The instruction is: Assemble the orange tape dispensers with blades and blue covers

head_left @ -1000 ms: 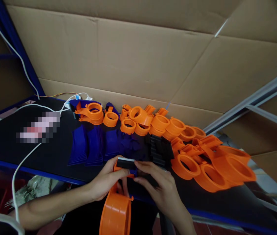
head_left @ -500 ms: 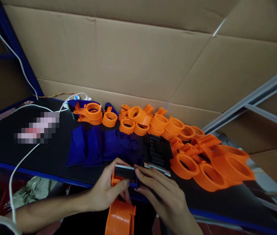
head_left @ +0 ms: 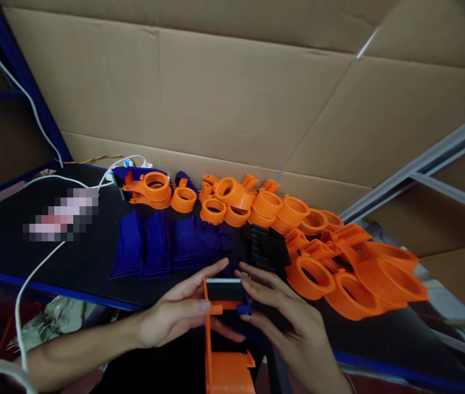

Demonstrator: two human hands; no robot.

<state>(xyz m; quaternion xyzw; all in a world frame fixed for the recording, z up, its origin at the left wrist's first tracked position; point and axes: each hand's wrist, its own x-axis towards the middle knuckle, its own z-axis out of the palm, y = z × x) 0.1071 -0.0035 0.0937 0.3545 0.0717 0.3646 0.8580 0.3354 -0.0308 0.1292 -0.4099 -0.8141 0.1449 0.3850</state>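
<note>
Both of my hands hold an orange tape dispenser (head_left: 224, 355) over the front edge of the black table (head_left: 72, 257). My left hand (head_left: 174, 312) grips its left side with the thumb on the orange frame and the fingers reaching along the top. My right hand (head_left: 285, 312) pinches its right end, fingers wrapped round it. At the top of the dispenser sits a black toothed blade piece (head_left: 224, 287), with a small blue part (head_left: 244, 307) beside it. The dispenser's flat side faces me, turned edge-on.
Behind my hands lie stacked blue flat parts (head_left: 154, 243), a stack of black parts (head_left: 269, 249) and several orange dispenser bodies (head_left: 355, 273) in a long row. A white cable (head_left: 35, 273) crosses the table's left part. Cardboard sheets (head_left: 216, 93) wall off the back.
The dispenser has turned from showing its round side to edge-on and shifted right. My left fingers have stretched out along its top. My right hand has moved slightly right.
</note>
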